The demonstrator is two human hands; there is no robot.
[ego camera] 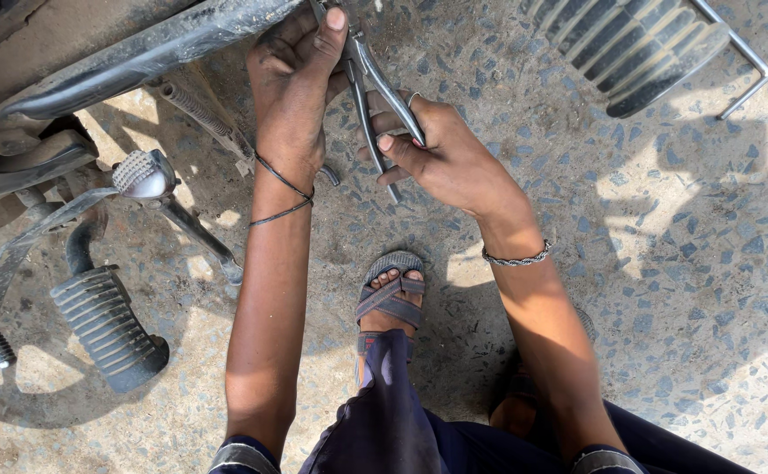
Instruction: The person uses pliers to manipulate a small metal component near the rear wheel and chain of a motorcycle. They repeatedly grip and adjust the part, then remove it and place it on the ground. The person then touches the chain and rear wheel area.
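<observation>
Overhead, the head view shows the pliers [375, 88] held between both hands above the speckled concrete floor [665, 263]. Their long axis runs near vertical in frame: jaws point up toward the motorcycle's dark metal bar [138, 57], handles splay down toward the person. Right hand [441, 154] is clenched around the right handle, forefinger laid along it; a ring shows on one finger, a braided bracelet on the wrist. Left hand [292, 83] grips near the pliers' pivot, thumb pressed up by the jaw end; thin black bands circle that wrist. Ribbed rubber footpeg [107, 329] and kick lever [142, 174] lie left of the left forearm. Sandalled foot [390, 294] sits between the arms. No labels or packages visible.
</observation>
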